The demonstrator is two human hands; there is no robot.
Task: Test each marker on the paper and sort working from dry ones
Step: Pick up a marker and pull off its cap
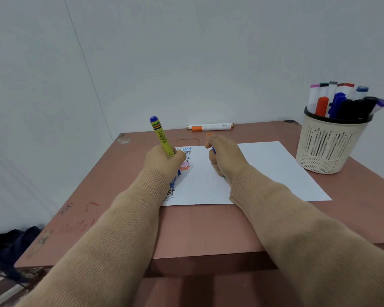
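My left hand (162, 161) grips a yellow marker (161, 136) with a blue end, tip down on the white paper (264, 171), over a column of coloured "test" words (184, 167). Resting on the paper just to the right, my right hand (223, 158) is curled round a small blue piece (214, 150), apparently the marker's cap, mostly hidden by the fingers. A white marker with an orange cap (211, 127) lies at the table's far edge. Several more markers stand in a cream basket (326, 149) at the right.
The paper lies on a reddish-brown table (208, 227) set against a pale wall. Red scribbles mark the table's left side. Dark cloth (11, 242) lies on the floor at the lower left.
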